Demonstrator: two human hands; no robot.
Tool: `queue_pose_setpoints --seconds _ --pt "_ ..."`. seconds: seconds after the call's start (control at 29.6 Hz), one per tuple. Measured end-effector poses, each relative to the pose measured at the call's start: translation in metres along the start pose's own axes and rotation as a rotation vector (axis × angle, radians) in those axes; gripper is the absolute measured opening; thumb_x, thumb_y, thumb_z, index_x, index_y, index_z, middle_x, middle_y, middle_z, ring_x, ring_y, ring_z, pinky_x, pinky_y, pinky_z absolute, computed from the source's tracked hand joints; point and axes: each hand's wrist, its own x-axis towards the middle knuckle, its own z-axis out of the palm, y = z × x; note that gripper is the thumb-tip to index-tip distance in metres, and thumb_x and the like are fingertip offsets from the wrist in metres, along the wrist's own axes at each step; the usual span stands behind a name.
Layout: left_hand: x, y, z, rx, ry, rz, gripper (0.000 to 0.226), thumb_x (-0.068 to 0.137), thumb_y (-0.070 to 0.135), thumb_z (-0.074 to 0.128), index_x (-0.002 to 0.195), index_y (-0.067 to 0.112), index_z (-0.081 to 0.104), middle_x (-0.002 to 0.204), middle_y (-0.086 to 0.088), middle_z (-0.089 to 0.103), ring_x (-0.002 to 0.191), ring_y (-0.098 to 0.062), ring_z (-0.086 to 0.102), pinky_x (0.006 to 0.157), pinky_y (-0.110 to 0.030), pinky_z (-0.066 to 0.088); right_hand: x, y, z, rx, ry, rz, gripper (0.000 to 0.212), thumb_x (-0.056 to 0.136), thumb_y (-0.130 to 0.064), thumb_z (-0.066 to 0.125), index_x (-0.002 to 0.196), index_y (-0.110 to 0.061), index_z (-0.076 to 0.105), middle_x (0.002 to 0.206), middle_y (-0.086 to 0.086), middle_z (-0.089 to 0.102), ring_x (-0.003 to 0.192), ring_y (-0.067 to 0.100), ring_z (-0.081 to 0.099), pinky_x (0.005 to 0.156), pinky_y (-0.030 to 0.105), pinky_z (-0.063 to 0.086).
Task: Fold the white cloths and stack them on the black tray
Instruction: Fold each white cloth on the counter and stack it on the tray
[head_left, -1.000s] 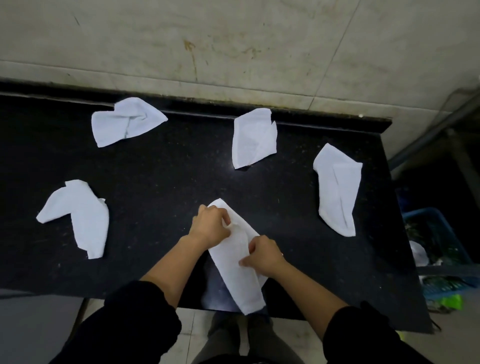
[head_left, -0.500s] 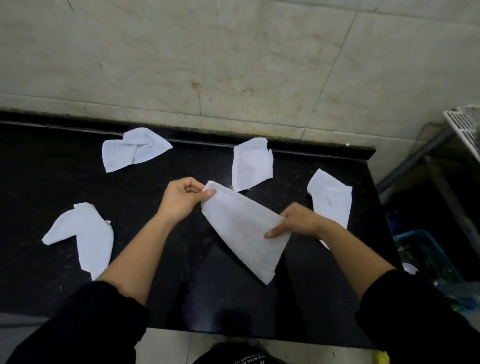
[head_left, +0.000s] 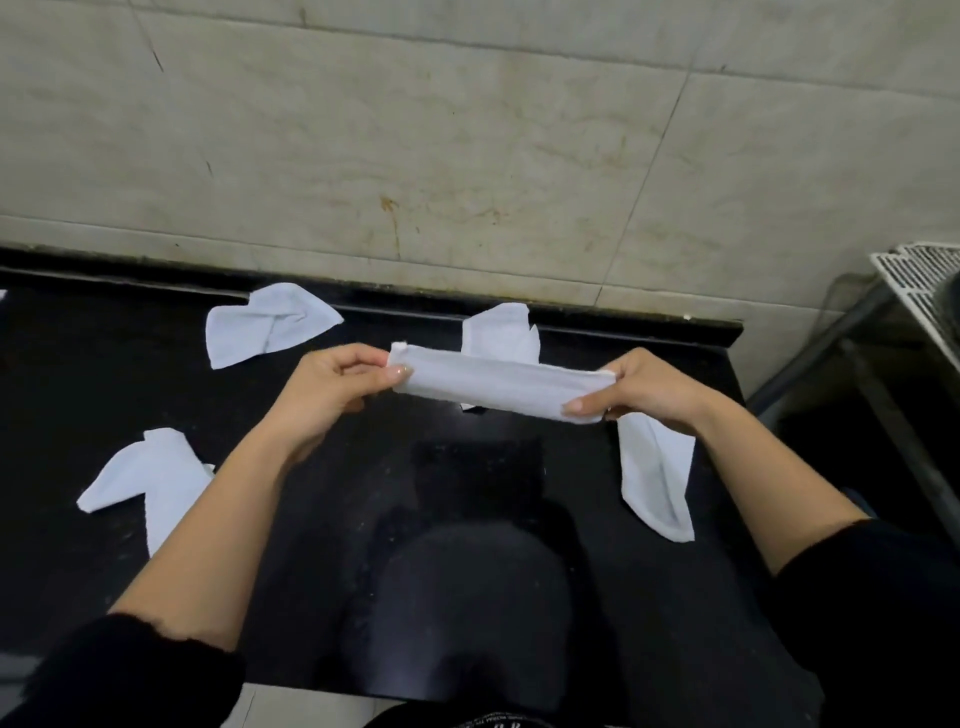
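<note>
As seen from the head view, judged at an early stage. Found one cloth (head_left: 498, 384) folded into a long strip, stretched between the fingers (head_left: 363, 358) above the black counter (head_left: 467, 493). Counted four loose cloths (head_left: 265, 325) unfolded: two beyond the fingertips, one outside each wrist. Saw no tray, no stack. Noted left hand (head_left: 332, 389) and right hand (head_left: 644, 389) each pinching one end, forearms raised, strip nearly level.
</note>
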Motion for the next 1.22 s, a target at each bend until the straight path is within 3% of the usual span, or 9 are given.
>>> queue_pose_setpoints --seconds 0.14,0.24,0.37,0.47,0.61,0.71,0.91,1.08,1.22 --pt "-0.022 -0.046 -0.004 0.104 -0.188 -0.194 0.019 0.059 0.027 0.088 0.069 0.018 0.074 0.06 0.001 0.06 0.057 -0.007 0.046 0.054 -0.02 0.033 0.002 0.046 0.016 -0.062 -0.116 0.117 0.018 0.066 -0.022 0.087 0.07 -0.008 0.076 0.072 0.005 0.07 0.073 0.015 0.057 0.069 0.027 0.045" --pt "-0.037 -0.089 -0.002 0.261 -0.267 -0.351 0.041 0.044 0.052 0.087 0.067 0.02 0.075 0.06 0.0 0.06 0.058 -0.007 0.05 0.053 -0.019 0.034 -0.004 0.082 0.036 -0.084 -0.216 0.228 0.012 0.071 -0.024 0.085 0.068 -0.014 0.078 0.067 -0.002 0.068 0.063 0.005 0.056 0.066 0.022 0.045" --pt "-0.048 -0.121 0.011 0.31 -0.331 -0.492 0.022 0.062 0.039 0.084 0.069 0.02 0.075 0.06 0.007 0.064 0.06 -0.005 0.053 0.055 -0.018 0.036 -0.006 0.124 0.06 -0.157 -0.306 0.374 0.027 0.071 -0.029 0.084 0.074 -0.007 0.069 0.073 0.003 0.064 0.066 0.006 0.058 0.061 0.02 0.049" --pt "-0.04 -0.128 0.018 0.29 -0.256 -0.488 0.015 0.072 0.031 0.082 0.075 0.017 0.075 0.062 0.007 0.065 0.06 -0.005 0.054 0.055 -0.02 0.037 0.002 0.135 0.065 -0.117 -0.24 0.393 0.029 0.074 -0.028 0.082 0.068 -0.008 0.062 0.078 0.005 0.066 0.071 0.009 0.06 0.062 0.02 0.049" --pt "-0.022 -0.133 0.026 0.218 -0.091 -0.467 0.014 0.078 0.024 0.079 0.082 0.012 0.075 0.065 0.009 0.067 0.058 -0.006 0.053 0.05 -0.012 0.039 0.022 0.135 0.066 -0.027 -0.14 0.374 0.028 0.089 -0.03 0.068 0.095 -0.003 0.073 0.099 0.003 0.072 0.087 0.016 0.065 0.068 0.023 0.051" --pt "-0.019 -0.142 0.029 0.145 0.036 -0.463 0.011 0.081 0.018 0.076 0.083 0.007 0.075 0.067 0.009 0.07 0.059 -0.009 0.051 0.049 -0.009 0.042 0.032 0.132 0.073 -0.042 -0.038 0.321 0.024 0.094 -0.026 0.06 0.083 -0.005 0.064 0.083 0.005 0.062 0.075 0.014 0.058 0.062 0.02 0.049" --pt "-0.001 -0.16 0.038 0.225 0.138 -0.476 0.011 0.082 0.019 0.076 0.08 0.008 0.074 0.081 -0.003 0.075 0.059 -0.013 0.057 0.063 -0.022 0.05 0.056 0.139 0.079 -0.131 0.057 0.326 0.028 0.091 -0.024 0.064 0.07 -0.01 0.051 0.074 0.011 0.046 0.065 0.019 0.048 0.059 0.023 0.044" --pt "0.005 -0.165 0.041 0.282 0.175 -0.434 0.012 0.081 0.022 0.077 0.079 0.011 0.074 0.077 0.0 0.073 0.057 -0.012 0.057 0.061 -0.024 0.051 0.06 0.141 0.078 -0.129 0.091 0.338 0.025 0.088 -0.022 0.067 0.072 -0.003 0.062 0.076 0.013 0.057 0.069 0.02 0.058 0.066 0.031 0.055" --pt "0.007 -0.168 0.047 0.355 0.184 -0.415 0.013 0.082 0.024 0.076 0.082 0.012 0.072 0.078 -0.002 0.072 0.058 -0.012 0.058 0.058 -0.022 0.048 0.057 0.141 0.08 -0.196 0.136 0.343 0.033 0.087 -0.026 0.069 0.083 0.007 0.067 0.079 0.019 0.064 0.069 0.02 0.059 0.069 0.032 0.053"
